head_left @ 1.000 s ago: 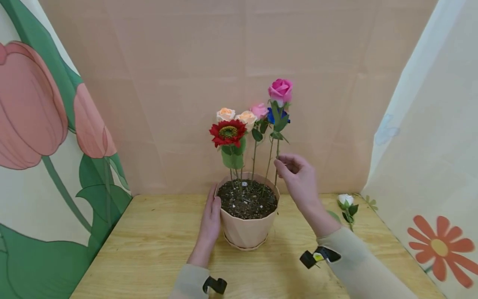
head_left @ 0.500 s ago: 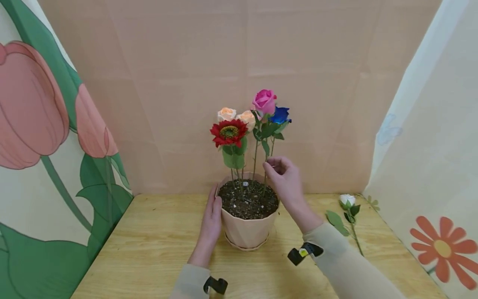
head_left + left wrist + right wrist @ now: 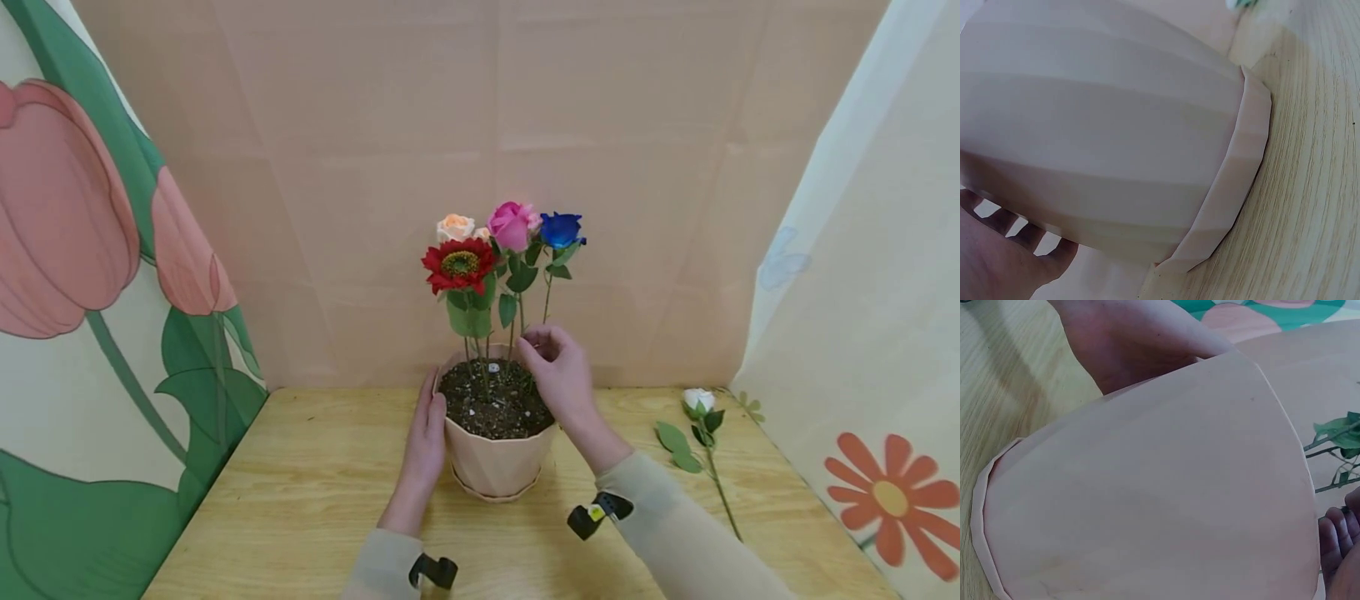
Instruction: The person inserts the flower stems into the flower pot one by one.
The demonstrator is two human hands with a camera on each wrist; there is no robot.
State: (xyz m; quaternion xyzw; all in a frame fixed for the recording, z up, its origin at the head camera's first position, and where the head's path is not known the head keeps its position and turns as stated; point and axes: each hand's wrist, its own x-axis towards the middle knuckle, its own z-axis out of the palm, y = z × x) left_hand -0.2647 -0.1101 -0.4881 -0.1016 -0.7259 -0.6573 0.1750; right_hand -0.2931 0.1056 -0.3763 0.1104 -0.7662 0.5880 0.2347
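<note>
A pale pink flowerpot (image 3: 495, 462) full of dark soil (image 3: 491, 417) stands on a matching saucer (image 3: 480, 493). My left hand (image 3: 425, 442) lies along the pot's left side; its fingers (image 3: 1060, 253) touch the wall in the left wrist view. With thumb and fingertips my right hand (image 3: 558, 375) pinches the stem of a magenta rose (image 3: 510, 227), over the right part of the soil. The stem's lower end is hidden behind this hand. Around it in the pot rise a red sunflower-like bloom (image 3: 459, 264), peach roses (image 3: 455, 227), a light pink rose (image 3: 534, 217) and a blue rose (image 3: 561, 229).
A white rose (image 3: 699, 401) with a long leafy stem lies on the wooden table (image 3: 315, 475) at the right. A pinkish backdrop (image 3: 360, 208) hangs behind the pot. Flower-printed panels (image 3: 67, 217) flank the table on both sides.
My right hand has moved left and down with the magenta rose, whose head now overlaps the light pink one. The left hand has stayed against the pot.
</note>
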